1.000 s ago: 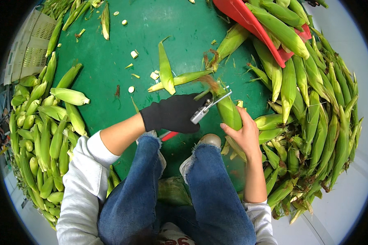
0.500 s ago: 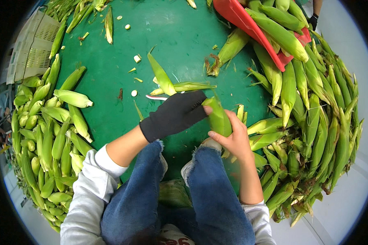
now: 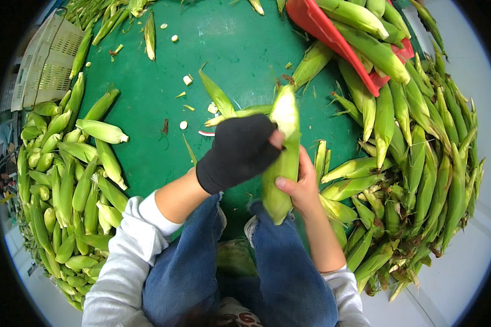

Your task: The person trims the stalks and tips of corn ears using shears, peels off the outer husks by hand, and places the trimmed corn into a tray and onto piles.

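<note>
An ear of corn (image 3: pixel 277 180) in its green husk stands nearly upright above my knees, its pale upper part bared of outer leaves and brown silk at the tip. My bare right hand (image 3: pixel 301 182) is closed round its lower half from the right. My left hand (image 3: pixel 243 147), in a black glove with the thumb tip bare, is closed against its upper left side; the thumb is smeared by motion and the other fingers are hidden. Loose husk leaves (image 3: pixel 217 94) lie just beyond the glove, next to a thin red-and-white object (image 3: pixel 206 133) partly covered by it.
A big heap of husked ears (image 3: pixel 65 191) lies left, with a cream plastic crate (image 3: pixel 49 62) behind it. To the right is a pile of longer unpeeled ears (image 3: pixel 420 180), and a red basket (image 3: pixel 333 41) with corn. Cut stalk pieces (image 3: pixel 187 80) dot the green surface (image 3: pixel 142 147).
The ear has swung upright and nearer to me, showing its full length and pale top. My left hand has turned and stays against it; my right hand keeps its grip.
</note>
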Demonstrator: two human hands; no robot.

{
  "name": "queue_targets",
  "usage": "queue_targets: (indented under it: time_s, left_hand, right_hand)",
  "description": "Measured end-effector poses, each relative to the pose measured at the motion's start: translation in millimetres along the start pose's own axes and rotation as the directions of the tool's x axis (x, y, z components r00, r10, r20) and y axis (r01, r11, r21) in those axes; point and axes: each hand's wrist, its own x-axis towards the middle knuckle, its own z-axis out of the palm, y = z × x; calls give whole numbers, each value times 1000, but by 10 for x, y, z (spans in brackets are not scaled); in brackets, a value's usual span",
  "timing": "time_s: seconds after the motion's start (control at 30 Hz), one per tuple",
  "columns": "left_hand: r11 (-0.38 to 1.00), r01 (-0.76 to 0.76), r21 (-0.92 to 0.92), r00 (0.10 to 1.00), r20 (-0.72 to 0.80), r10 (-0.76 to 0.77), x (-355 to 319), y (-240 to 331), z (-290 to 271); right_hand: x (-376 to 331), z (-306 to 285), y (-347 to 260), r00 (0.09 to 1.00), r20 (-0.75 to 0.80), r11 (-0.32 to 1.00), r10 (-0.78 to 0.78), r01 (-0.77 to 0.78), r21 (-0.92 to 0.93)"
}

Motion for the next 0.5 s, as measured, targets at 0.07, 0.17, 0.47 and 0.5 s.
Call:
queue_targets:
  time_s: [0.07,0.17,0.47,0.5]
  left_hand:
    - [943,-299,148,951,127,282,-26,18,5]
    - [884,-462,65,880,153,449,-106,202,-58]
    - [930,-365,39,915,200,350,-161,208,-175]
    - [931,-362,38,916,200,348,-144,181,-191]
  right_hand:
    - [2,55,-1,999,-3,970,36,-35,240]
    - [85,74,4,985,-162,900,64,13,435]
    - [51,38,36,993,-57,939,99,-74,337]
    - [61,46,30,996,-48,946,80,-60,320]
